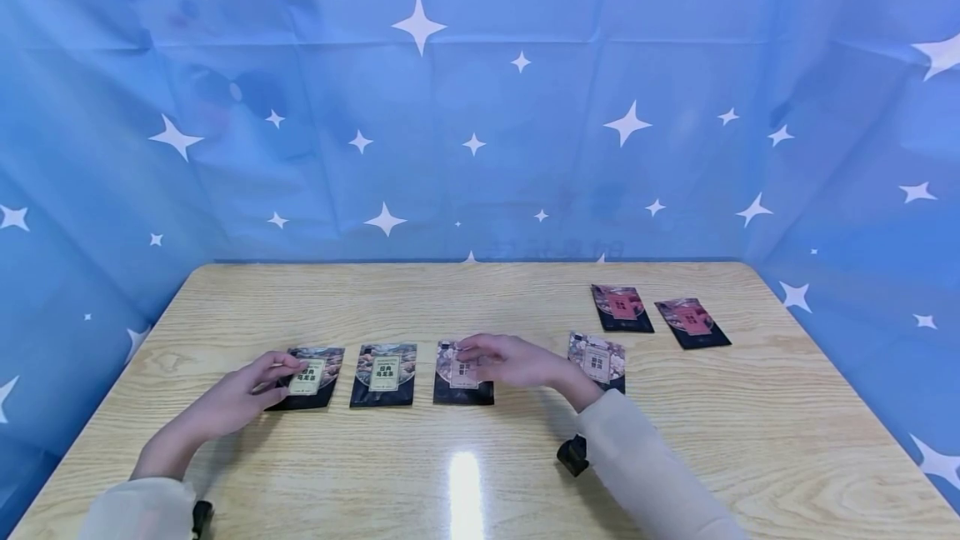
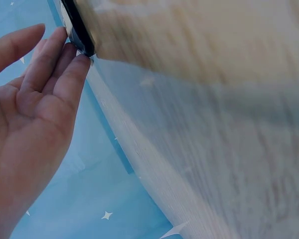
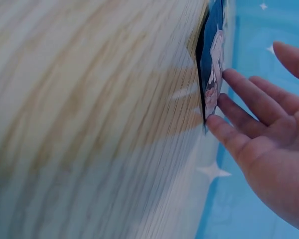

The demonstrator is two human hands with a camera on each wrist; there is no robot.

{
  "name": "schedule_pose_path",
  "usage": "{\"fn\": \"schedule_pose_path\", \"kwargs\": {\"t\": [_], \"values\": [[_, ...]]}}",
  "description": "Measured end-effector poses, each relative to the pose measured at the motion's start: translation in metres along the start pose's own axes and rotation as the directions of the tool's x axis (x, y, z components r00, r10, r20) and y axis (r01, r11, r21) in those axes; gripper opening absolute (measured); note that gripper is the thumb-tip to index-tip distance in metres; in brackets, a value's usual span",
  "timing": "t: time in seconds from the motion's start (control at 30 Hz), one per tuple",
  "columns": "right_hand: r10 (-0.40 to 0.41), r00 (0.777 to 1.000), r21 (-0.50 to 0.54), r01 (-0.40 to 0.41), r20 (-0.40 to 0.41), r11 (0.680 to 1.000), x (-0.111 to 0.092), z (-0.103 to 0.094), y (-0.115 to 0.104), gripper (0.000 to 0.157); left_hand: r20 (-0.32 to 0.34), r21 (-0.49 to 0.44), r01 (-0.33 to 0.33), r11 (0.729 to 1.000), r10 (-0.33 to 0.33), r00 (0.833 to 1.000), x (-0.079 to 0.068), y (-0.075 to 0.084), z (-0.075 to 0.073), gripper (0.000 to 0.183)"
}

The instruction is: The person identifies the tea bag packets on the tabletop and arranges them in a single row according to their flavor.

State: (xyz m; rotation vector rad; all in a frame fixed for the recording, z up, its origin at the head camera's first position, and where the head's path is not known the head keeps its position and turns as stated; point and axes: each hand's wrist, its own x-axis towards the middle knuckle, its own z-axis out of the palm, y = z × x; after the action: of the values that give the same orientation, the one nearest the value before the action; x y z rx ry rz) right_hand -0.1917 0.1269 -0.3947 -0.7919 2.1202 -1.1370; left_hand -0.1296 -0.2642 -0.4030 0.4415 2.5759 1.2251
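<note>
Head view: packets lie flat on the wooden desk (image 1: pixel 352 465), four in a near row, two at far right.
Left hand (image 1: pixel 238 398): at the leftmost green-label packet (image 1: pixel 318 373); fingers extended, slightly bent, tips at its edge, thumb apart in the left wrist view, no grip.
Right hand (image 1: pixel 517 361): over the left pink-label packet (image 1: pixel 456 387); fingers stretched, tips touching it, thumb apart in the right wrist view, no grip.
Step in hand: looks like adjusting packets in the near row, one hand per packet.
Next move: seems to call for light fingertip pressure, then a clean release without dragging either packet.
Green-label packets: 2, left part of row; the second (image 1: pixel 383 375) untouched.
Pink-label packets: 2, right part of row; the right one (image 1: pixel 597 359) partly hidden by the right arm.
Red-label packets: 2, far right, side by side, tilted (image 1: pixel 622 307) (image 1: pixel 692 322).
Packets total: 6.
Black wrist devices: 2, one per arm (image 1: pixel 573 455).
</note>
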Motion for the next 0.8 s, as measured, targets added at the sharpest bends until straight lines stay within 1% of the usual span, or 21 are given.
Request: {"fn": "schedule_pose_path", "kwargs": {"t": [0.1, 0.43, 0.8], "values": [[-0.005, 1.0, 0.002, 0.005, 0.012, 1.0, 0.0011, 0.0008, -0.0014, 0.049, -0.001, 0.004, 0.001, 1.0, -0.001, 1.0, -0.0001, 0.0004, -0.0001, 0.027], [-0.021, 0.999, -0.052, 0.022, 0.027, 0.998, 0.006, 0.0025, -0.0041, 0.048, 0.005, -0.012, 0.008, 1.0, -0.008, 1.0, -0.0008, 0.0002, 0.0004, 0.027], [-0.028, 0.999, -0.037, 0.029, 0.03, 0.999, 0.0081, 0.002, -0.0055, 0.048, -0.004, 0.006, 0.007, 1.0, -0.007, 1.0, -0.0008, 0.0007, 0.0005, 0.027]]}}
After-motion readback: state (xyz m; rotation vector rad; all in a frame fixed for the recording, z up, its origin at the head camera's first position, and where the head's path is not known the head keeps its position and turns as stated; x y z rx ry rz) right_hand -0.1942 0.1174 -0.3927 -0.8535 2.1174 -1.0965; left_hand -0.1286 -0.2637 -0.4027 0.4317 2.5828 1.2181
